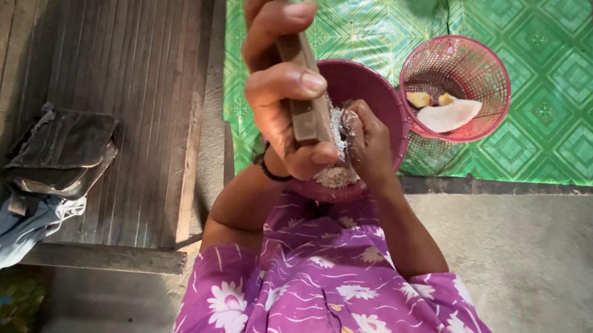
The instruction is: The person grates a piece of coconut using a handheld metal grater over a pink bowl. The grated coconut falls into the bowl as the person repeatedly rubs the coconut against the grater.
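The left hand (284, 76) covers most of the wooden grater (304, 89); its top end is hidden behind the fingers. The piece pressed by the right hand (368, 141) is concealed inside the fist. The purple bowl (382, 98) is largely blocked by both hands. The green mat (542, 98) runs off the upper edge.

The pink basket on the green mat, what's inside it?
Inside the pink mesh basket lie one large pale white piece and two small yellowish chunks, maybe coconut. The basket's near wall covers whatever sits lower down.
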